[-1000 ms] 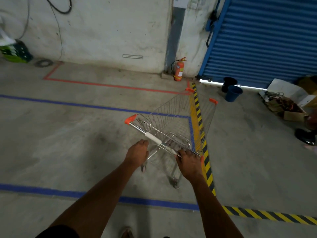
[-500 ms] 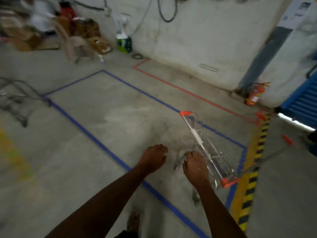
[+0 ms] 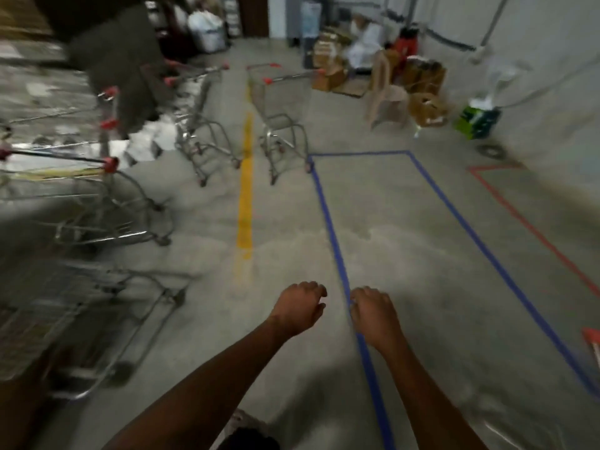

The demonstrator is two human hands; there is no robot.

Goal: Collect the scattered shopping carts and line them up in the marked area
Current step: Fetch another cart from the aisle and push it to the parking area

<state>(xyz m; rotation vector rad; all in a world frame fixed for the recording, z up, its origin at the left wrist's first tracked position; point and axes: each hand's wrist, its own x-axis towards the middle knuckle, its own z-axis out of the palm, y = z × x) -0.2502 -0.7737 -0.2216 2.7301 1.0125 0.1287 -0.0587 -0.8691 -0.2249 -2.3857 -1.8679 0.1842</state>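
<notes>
My left hand [image 3: 300,306] and my right hand [image 3: 373,315] hang over the bare concrete floor, fingers loosely apart, holding nothing. The blue taped rectangle [image 3: 328,216] runs away from me under my right hand. A wire shopping cart [image 3: 279,102] with red handle caps stands at the rectangle's far left corner. A second cart [image 3: 201,105] is left of the yellow floor line [image 3: 246,177]. Two more carts stand blurred at the left, one at mid height [image 3: 74,190] and another close to me [image 3: 81,319]. An orange cart corner [image 3: 591,336] pokes in at the right edge.
A red tape line [image 3: 519,216] marks the floor right of the blue area. Cardboard boxes [image 3: 425,105], a plastic chair [image 3: 386,99] and a green box [image 3: 477,116] stand along the far wall. A dark blurred shape [image 3: 120,60] and white bags are at the back left.
Both hands have let go of the cart's handle. The view has swung left, away from that cart, toward the scattered carts at the far end.
</notes>
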